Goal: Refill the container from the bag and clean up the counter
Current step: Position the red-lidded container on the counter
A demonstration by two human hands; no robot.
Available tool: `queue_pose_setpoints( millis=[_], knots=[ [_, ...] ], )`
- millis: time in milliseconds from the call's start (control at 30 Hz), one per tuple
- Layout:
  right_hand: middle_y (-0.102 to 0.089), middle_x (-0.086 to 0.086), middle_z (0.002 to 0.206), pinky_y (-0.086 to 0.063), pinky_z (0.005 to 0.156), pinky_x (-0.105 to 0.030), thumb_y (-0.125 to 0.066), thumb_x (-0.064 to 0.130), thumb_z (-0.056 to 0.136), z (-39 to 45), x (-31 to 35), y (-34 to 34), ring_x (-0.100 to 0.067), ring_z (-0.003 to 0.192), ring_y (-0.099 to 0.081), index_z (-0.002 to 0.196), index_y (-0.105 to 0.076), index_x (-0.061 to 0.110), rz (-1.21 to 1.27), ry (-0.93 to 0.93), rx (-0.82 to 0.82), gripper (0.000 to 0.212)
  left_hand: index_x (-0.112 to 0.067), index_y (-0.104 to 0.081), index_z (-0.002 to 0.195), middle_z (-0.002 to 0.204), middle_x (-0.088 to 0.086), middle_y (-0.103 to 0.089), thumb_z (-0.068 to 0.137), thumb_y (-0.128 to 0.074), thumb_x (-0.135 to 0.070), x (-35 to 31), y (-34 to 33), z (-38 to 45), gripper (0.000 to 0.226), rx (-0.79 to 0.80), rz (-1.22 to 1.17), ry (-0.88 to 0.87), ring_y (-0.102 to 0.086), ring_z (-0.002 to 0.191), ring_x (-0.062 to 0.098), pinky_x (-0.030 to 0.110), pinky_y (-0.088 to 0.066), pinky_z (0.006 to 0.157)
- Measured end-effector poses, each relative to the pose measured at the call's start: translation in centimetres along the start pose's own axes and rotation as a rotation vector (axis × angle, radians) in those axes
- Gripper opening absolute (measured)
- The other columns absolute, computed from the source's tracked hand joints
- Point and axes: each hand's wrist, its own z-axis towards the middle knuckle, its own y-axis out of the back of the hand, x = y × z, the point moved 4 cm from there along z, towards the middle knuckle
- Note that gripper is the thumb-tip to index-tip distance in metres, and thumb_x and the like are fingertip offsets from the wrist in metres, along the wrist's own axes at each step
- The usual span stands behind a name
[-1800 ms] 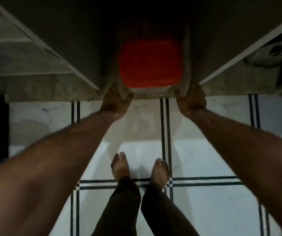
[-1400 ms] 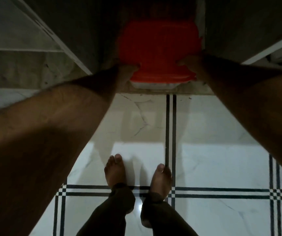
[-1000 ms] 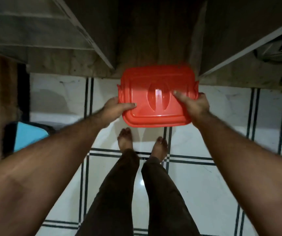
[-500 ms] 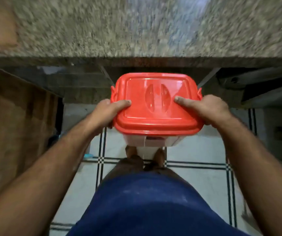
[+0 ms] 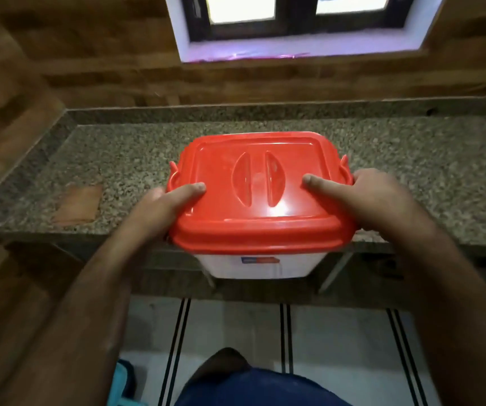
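Both hands, left [image 5: 159, 206] and right [image 5: 376, 200], grasp the white plastic container with red lid [image 5: 253, 194] between them, above the speckled granite counter [image 5: 118, 153] edge. The person should lower it level, well past that edge.

There is only one view, so no part of the scene is shared with another. The camera sits on the person's head and looks forward and steeply down. It is near to the speckled grey granite bench [image 5: 118, 159], whose front edge crosses the middle of the picture from side to side. Past the far edge of the bench the view reaches a brown wooden wall [image 5: 89, 54] and the lower part of a dark-framed window [image 5: 294, 27]. Under the front edge it sees the white tiled floor with black lines [image 5: 236, 326], directly below the camera.
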Motion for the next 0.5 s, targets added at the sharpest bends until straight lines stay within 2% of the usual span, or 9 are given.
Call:
queue_pose_setpoints(
  millis=[67,167,233,300,400,500],
  knots=[
    [-0.076,-0.007,0.09,-0.065,0.082,-0.046,-0.058,0.105,0.06,2.7,1.0,0.5,-0.028,0.083,-0.075,0.101,-0.074,0.017,0.029,0.004,-0.044,0.099,-0.017,-0.077,0.119,0.098,0.006,-0.086,0.089,-0.08,-0.057,-1.6,-0.5,2.1,0.05,-0.045,0.003,-0.028,-0.085,0.092,0.029,0.045,-0.067,0.084],
    [-0.075,-0.01,0.095,-0.061,0.086,-0.044,-0.053,0.101,0.071,7.7,1.8,0.4,-0.033,0.09,-0.072,0.108,-0.075,0.013,0.006,0.0,-0.115,0.098,-0.018,-0.076,0.12,0.096,0.002,-0.086,0.081,-0.081,-0.065,-2.7,-1.5,6.7,0.061,-0.066,0.01,-0.052,-0.085,0.087,0.023,0.047,-0.069,0.084],
    [-0.068,-0.012,0.091,-0.052,0.077,-0.038,-0.05,0.089,0.088,11.2,2.3,-0.4,-0.033,0.086,-0.064,0.113,-0.074,0.006,-0.028,0.007,-0.154,0.09,-0.016,-0.076,0.121,0.098,0.003,-0.086,0.072,-0.082,-0.069,-2.8,-2.1,10.3,0.072,-0.11,-0.007,-0.049,-0.085,0.087,0.023,0.047,-0.069,0.081],
    [-0.061,-0.008,0.082,-0.042,0.068,-0.037,-0.047,0.08,0.097,14.4,2.5,-1.4,-0.031,0.079,-0.057,0.113,-0.072,0.004,-0.032,-0.006,-0.175,0.082,-0.019,-0.073,0.122,0.104,0.003,-0.084,0.069,-0.083,-0.073,-2.7,-2.6,14.1,0.076,-0.14,0.003,-0.053,-0.084,0.089,0.023,0.05,-0.07,0.083],
    [-0.057,-0.002,0.078,-0.038,0.063,-0.035,-0.045,0.079,0.099,18.9,2.5,-2.9,-0.029,0.077,-0.058,0.112,-0.069,0.009,-0.021,-0.04,-0.182,0.075,-0.022,-0.071,0.121,0.107,0.003,-0.082,0.073,-0.082,-0.073,-2.5,-3.3,19.3,0.071,-0.139,0.036,-0.041,-0.082,0.091,0.024,0.051,-0.069,0.084],
    [-0.065,-0.005,0.083,-0.041,0.061,-0.032,-0.045,0.081,0.098,22.9,3.0,-3.5,-0.025,0.072,-0.061,0.111,-0.071,0.009,-0.015,-0.063,-0.172,0.077,-0.019,-0.076,0.108,0.1,0.003,-0.084,0.071,-0.082,-0.073,-2.8,-3.7,24.1,0.065,-0.141,0.075,-0.041,-0.082,0.089,0.024,0.052,-0.069,0.085]
  ],
)
